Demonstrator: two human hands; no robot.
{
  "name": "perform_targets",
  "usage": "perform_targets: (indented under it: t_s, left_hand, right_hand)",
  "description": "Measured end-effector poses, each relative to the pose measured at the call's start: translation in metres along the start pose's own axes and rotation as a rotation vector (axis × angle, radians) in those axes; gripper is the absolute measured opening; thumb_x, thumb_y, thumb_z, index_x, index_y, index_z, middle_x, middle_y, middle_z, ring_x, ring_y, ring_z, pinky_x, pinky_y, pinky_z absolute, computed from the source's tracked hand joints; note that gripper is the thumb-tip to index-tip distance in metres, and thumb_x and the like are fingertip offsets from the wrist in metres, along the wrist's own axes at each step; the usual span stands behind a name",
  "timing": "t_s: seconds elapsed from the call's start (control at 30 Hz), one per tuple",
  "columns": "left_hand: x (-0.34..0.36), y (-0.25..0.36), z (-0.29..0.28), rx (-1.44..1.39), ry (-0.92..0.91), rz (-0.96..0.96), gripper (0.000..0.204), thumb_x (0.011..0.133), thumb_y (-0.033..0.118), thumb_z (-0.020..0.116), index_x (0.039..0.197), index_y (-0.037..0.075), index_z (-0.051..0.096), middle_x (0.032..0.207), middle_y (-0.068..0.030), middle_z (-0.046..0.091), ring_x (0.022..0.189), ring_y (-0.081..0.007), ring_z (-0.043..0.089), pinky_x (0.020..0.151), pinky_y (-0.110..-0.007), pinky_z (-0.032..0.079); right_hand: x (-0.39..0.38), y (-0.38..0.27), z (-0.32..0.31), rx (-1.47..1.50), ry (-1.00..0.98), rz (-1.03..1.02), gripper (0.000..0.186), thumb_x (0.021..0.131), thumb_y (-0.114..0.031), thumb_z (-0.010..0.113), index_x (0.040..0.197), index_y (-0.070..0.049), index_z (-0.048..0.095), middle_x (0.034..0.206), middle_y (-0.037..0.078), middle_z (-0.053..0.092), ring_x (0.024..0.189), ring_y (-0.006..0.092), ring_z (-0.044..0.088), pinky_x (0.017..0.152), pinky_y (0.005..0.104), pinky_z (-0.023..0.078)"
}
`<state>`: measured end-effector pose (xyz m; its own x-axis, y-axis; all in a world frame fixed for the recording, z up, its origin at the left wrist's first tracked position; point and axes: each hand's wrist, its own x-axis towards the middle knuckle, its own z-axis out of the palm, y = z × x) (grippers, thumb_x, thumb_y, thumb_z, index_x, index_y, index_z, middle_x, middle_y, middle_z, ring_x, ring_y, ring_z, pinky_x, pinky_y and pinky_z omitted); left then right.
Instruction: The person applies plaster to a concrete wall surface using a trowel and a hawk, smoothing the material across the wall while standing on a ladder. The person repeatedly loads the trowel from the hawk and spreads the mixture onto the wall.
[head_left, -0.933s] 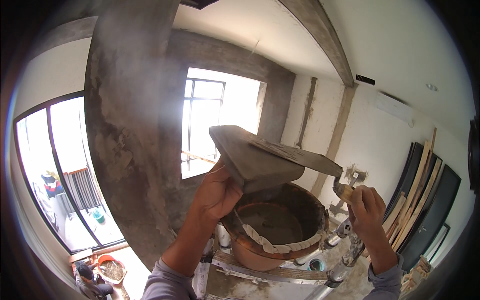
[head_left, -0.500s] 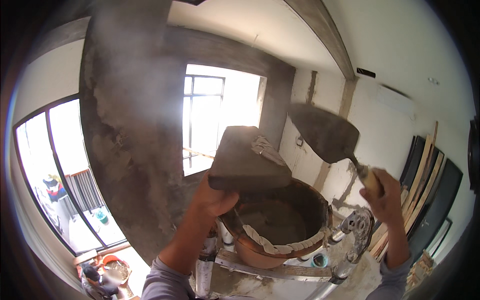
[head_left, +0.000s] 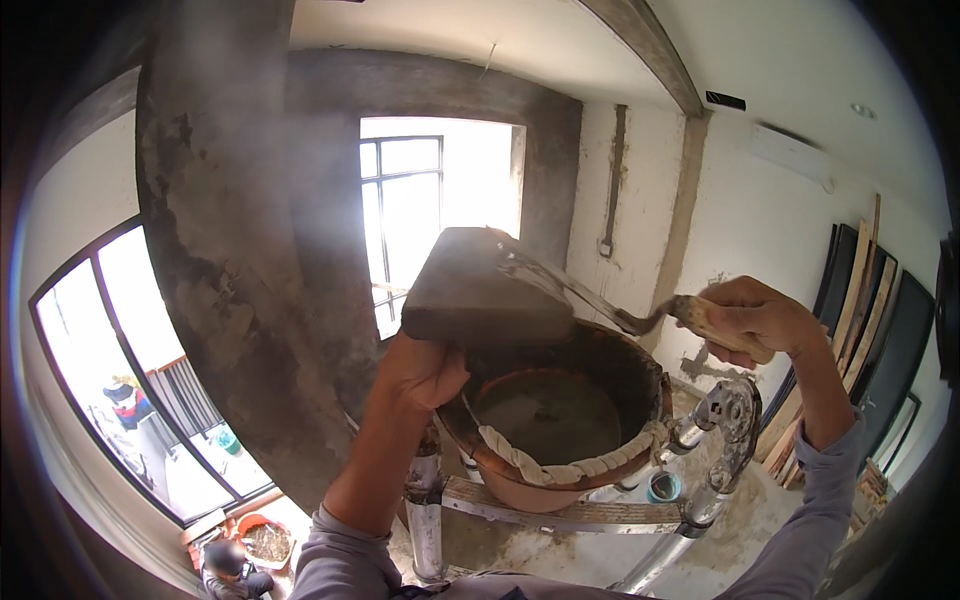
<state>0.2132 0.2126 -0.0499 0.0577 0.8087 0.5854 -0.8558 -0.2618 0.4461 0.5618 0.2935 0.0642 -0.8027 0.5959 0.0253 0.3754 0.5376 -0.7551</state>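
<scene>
My left hand grips a grey, mortar-coated board from underneath, holding it up over a bucket. In my right hand is the wooden handle of a trowel; its blade lies nearly edge-on along the board's right side, against some pale wet mortar. Below, the round brown bucket, with grey slurry inside and a twisted cloth over its front rim, rests on a wooden plank of a metal ladder platform. The far side of the bucket is partly behind the board.
A cement-coated wall stands at left, a bright window ahead. Dark panels and wooden strips lean at right. A small pail is on the floor below. A person crouches at lower left beside an orange tub.
The trowel blade was raised face-on at the upper right half a second ago and is now down against the board. The board and left hand have shifted slightly up and left; the view has moved.
</scene>
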Motion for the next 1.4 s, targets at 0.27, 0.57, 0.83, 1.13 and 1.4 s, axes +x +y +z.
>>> perform_targets:
  t_s: [0.27,0.57,0.83,1.13,1.4]
  left_hand:
    - [-0.014,0.011,-0.022,-0.026,-0.111,0.166,0.026,0.099,0.013,0.048,0.121,0.001,0.053,0.118,-0.0108,0.06,0.106,-0.0205,0.06,0.092,-0.032,0.052]
    - [-0.099,0.006,0.02,0.092,0.016,0.489,0.033,0.1,0.007,0.04,0.133,0.005,0.036,0.124,-0.0129,0.053,0.107,-0.0234,0.059,0.087,-0.037,0.054]
    - [-0.156,0.019,0.06,0.632,0.345,0.992,0.047,0.099,0.014,0.049,0.138,0.012,0.023,0.125,-0.0103,0.046,0.105,-0.0167,0.056,0.079,-0.027,0.053]
    - [-0.233,0.253,0.115,1.905,0.668,1.248,0.047,0.093,0.016,0.056,0.135,0.003,0.04,0.123,-0.0141,0.054,0.106,-0.0232,0.058,0.09,-0.036,0.05]
    - [-0.162,0.334,0.148,2.01,0.211,0.963,0.047,0.098,0.02,0.047,0.14,0.006,0.033,0.127,-0.016,0.051,0.109,-0.0234,0.055,0.091,-0.038,0.047]
  right_hand:
    - [-0.03,-0.017,0.008,-0.608,0.081,-0.005,0.041,0.091,-0.035,0.06,0.101,0.004,0.068,0.062,0.008,0.063,0.044,0.0127,0.058,0.043,0.0273,0.046]
    - [0.036,-0.05,0.046,-0.999,-0.085,0.228,0.055,0.08,-0.063,0.06,0.096,-0.012,0.074,0.075,0.014,0.069,0.071,0.0319,0.068,0.07,0.0375,0.053]
    - [-0.039,-0.001,0.036,-0.931,0.751,-0.36,0.041,0.093,-0.027,0.057,0.128,-0.005,0.056,0.118,0.015,0.057,0.105,0.0271,0.058,0.091,0.0389,0.046]
    - [-0.07,0.124,0.008,0.114,1.134,0.273,0.045,0.096,-0.034,0.05,0.125,-0.002,0.053,0.114,0.01,0.058,0.105,0.0273,0.055,0.094,0.0384,0.042]
    - [-0.066,0.133,0.092,-0.3,0.929,-0.196,0.054,0.098,-0.044,0.042,0.119,0.002,0.059,0.114,0.021,0.061,0.105,0.0344,0.057,0.095,0.0435,0.042]
